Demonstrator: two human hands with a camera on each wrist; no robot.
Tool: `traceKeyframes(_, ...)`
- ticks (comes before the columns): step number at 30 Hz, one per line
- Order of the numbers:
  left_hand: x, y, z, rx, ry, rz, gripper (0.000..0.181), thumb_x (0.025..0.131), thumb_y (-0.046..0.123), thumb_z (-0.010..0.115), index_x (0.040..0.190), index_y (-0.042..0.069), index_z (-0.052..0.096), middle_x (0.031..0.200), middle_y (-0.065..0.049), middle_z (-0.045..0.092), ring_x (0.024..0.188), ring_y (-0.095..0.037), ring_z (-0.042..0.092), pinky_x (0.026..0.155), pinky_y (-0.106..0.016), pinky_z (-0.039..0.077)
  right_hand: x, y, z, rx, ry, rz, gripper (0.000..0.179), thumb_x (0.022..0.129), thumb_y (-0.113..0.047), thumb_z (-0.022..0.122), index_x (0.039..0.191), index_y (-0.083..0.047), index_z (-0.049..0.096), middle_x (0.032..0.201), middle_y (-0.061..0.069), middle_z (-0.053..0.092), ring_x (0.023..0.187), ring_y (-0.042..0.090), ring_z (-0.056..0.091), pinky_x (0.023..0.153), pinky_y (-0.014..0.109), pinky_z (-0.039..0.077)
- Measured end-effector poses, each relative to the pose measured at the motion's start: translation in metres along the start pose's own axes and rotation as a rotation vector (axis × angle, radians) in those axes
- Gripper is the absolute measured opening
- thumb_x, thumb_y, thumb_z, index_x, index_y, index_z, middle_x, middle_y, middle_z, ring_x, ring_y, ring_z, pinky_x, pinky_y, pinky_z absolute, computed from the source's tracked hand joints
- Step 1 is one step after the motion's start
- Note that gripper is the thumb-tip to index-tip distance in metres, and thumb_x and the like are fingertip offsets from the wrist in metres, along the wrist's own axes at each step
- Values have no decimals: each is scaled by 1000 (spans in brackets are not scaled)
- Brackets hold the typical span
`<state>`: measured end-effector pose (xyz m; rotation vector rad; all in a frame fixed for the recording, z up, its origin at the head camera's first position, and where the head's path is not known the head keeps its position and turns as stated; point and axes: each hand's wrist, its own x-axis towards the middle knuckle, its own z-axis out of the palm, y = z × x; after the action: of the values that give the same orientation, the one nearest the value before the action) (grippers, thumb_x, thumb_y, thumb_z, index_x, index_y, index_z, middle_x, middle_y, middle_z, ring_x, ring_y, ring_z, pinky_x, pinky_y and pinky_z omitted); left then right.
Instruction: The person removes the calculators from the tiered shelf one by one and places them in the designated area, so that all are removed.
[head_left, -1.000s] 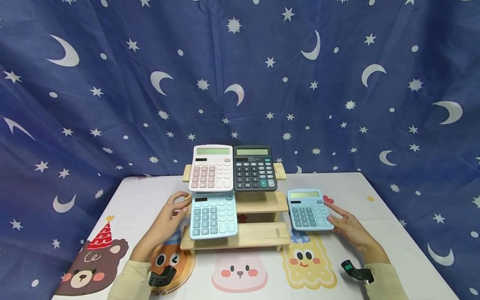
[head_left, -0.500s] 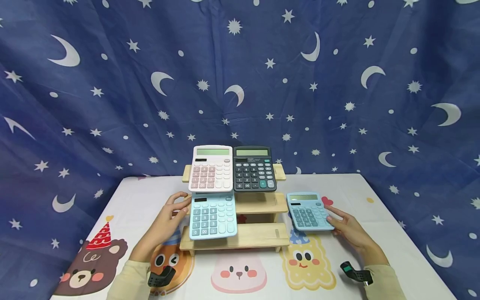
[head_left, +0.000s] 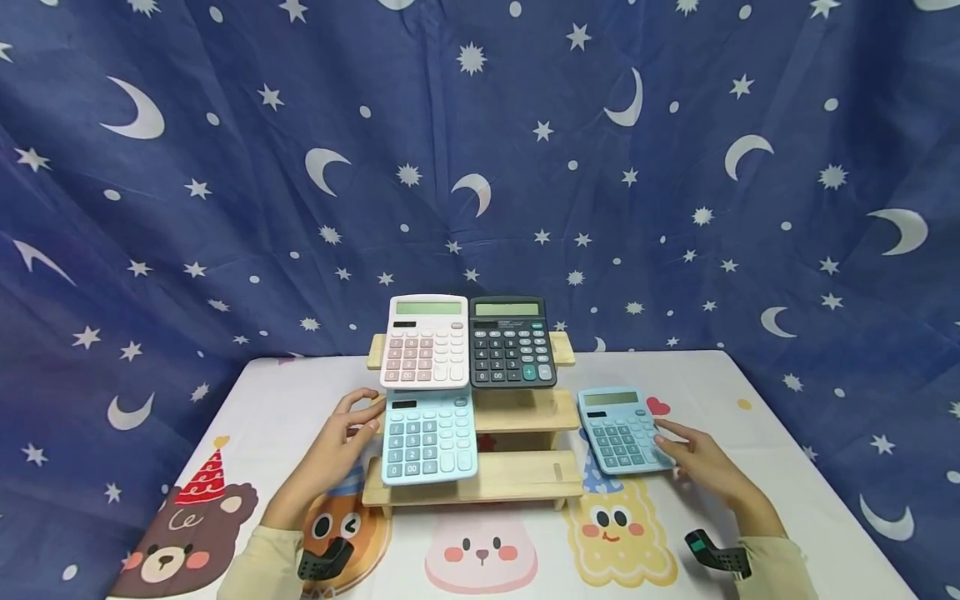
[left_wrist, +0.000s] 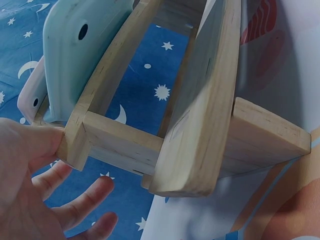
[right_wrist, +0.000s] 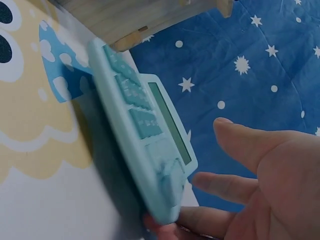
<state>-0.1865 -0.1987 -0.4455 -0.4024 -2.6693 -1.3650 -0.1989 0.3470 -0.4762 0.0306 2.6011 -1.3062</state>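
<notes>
**Listener:** What surrounds the hands?

**Describer:** A three-tier wooden stand (head_left: pixel 525 477) on a white, cartoon-printed tablecloth (head_left: pixel 288 396), before a navy star-and-moon curtain (head_left: pixel 300 217). On the stand's top shelf, a white-and-pink calculator (head_left: pixel 425 343) leans on the left, and a black calculator (head_left: pixel 513 343) just beside it. Below them, at the left of the stand's middle shelf, leans the shelved light-blue calculator (head_left: pixel 429 440), its top edge hidden by the white-and-pink one. The stand is between the two hands.

**Listener:** And the grip?

**Describer:** The loose light-blue calculator (head_left: pixel 622 433) is just right of the stand, keys facing up, display end away from the person. The right hand (head_left: pixel 701 458) is at its right edge, the side away from the stand. In the right wrist view the thumb is apart from it, and a fingertip shows beneath its near corner; I cannot tell whether the fingers pinch it. The left hand (head_left: pixel 341 437) is at the stand's left end: one digit touches the shelf's end, the others spread loosely, clasping nothing.

**Listener:** How many of each?

**Describer:** Four calculators: two light-blue, one white-and-pink, one black. One stand, three shelves. Two hands.
</notes>
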Motion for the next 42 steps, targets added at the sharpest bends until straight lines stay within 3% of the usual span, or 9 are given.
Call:
traceKeyframes(4, 0, 1, 1, -1, -2, 7, 39, 105, 10, 50, 140, -6, 55, 152, -25, 41, 135, -45, 47, 94, -36, 52, -3, -2, -3, -23, -13, -4, 66, 105, -33, 55, 155, 4, 34, 98, 16, 64, 63, 16, 55, 61, 28, 46)
traceKeyframes(7, 0, 1, 2, 2, -3, 9, 39, 105, 11, 50, 140, -7, 55, 152, -25, 41, 136, -45, 47, 94, -37, 52, -5, -4, -4, -42, -18, 3, 67, 105, -35, 54, 155, 5, 32, 95, 11, 61, 65, 16, 54, 62, 28, 44)
traceKeyframes(12, 0, 2, 2, 7, -3, 10, 39, 105, 11, 50, 140, -7, 55, 152, -24, 41, 136, -45, 47, 94, -38, 52, -7, -6, -4, -69, -15, 22, 68, 105, -36, 53, 155, 5, 31, 109, 18, 61, 72, 18, 55, 63, 29, 44)
traceKeyframes(18, 0, 2, 2, 6, -4, 10, 39, 105, 12, 50, 140, -7, 55, 152, -24, 41, 136, -45, 47, 95, -38, 52, -6, -9, -2, -124, 17, 19, 69, 105, -37, 52, 154, 8, 31, 138, 37, 53, 101, 32, 67, 72, 32, 54)
traceKeyframes(24, 0, 1, 0, 12, -1, 12, 39, 105, 10, 51, 140, -7, 55, 152, -24, 41, 134, -44, 49, 94, -35, 52, -10, -15, -4, -157, 37, -2, 68, 106, -35, 51, 153, 9, 30, 139, 41, 51, 112, 47, 67, 81, 43, 59)
traceKeyframes(31, 1, 1, 0, 13, 3, 16, 38, 105, 10, 51, 139, -7, 56, 151, -25, 41, 133, -44, 49, 94, -35, 51, -12, -24, -4, -195, 107, -94, 66, 106, -33, 52, 152, 10, 33, 141, 39, 51, 126, 53, 56, 101, 61, 48)
traceKeyframes(42, 1, -1, -1, 22, -1, 17, 39, 105, 11, 50, 140, -6, 55, 151, -25, 41, 134, -45, 49, 93, -35, 52, -12, -56, 1, -165, 196, -358, 55, 104, -25, 56, 147, 7, 44, 133, 34, 60, 121, 52, 59, 101, 65, 46)
